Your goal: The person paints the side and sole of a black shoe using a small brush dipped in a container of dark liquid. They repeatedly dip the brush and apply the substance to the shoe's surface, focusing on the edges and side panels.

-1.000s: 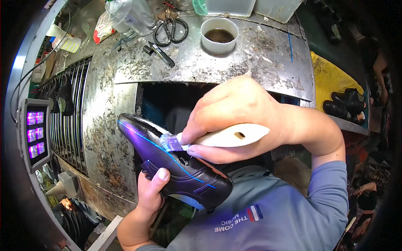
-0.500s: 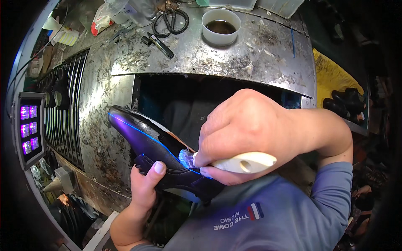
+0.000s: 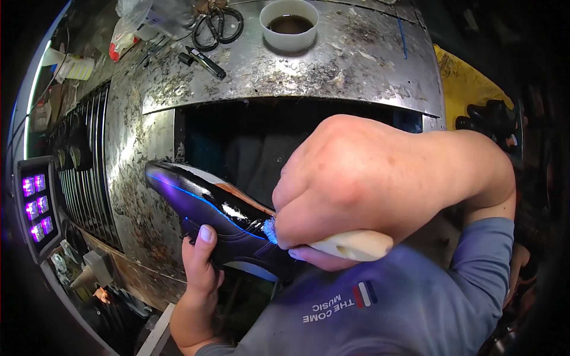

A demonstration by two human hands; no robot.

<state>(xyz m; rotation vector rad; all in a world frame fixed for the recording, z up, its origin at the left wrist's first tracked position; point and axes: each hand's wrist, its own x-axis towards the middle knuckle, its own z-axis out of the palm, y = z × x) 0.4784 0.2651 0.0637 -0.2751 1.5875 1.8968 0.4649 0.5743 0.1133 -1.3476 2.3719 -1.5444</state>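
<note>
A black leather shoe (image 3: 237, 242) lies slantwise before me, its toe pointing to the upper left. Along its side runs a line glowing blue, and the band above that line shines as if wet. My left hand (image 3: 200, 261) grips the shoe from below, thumb on the upper near the opening. In my right hand (image 3: 338, 178) is a brush with a cream handle (image 3: 359, 244). Its bristles touch the shoe's side at the glowing line, toward the heel. My right fingertips and the heel end are partly hidden.
On the stained metal bench (image 3: 356, 74) stand a white bowl (image 3: 291, 43) of dark liquid, black-handled scissors (image 3: 205, 37) and a black marker (image 3: 208, 65). A lamp with purple lights (image 3: 37, 207) is at left. Black shoes (image 3: 490, 118) lie at right by yellow material.
The shoe has rolled a little, showing more of its side. The glossy wet band now covers more of it. The brush has shifted slightly toward the heel; the view has moved too.
</note>
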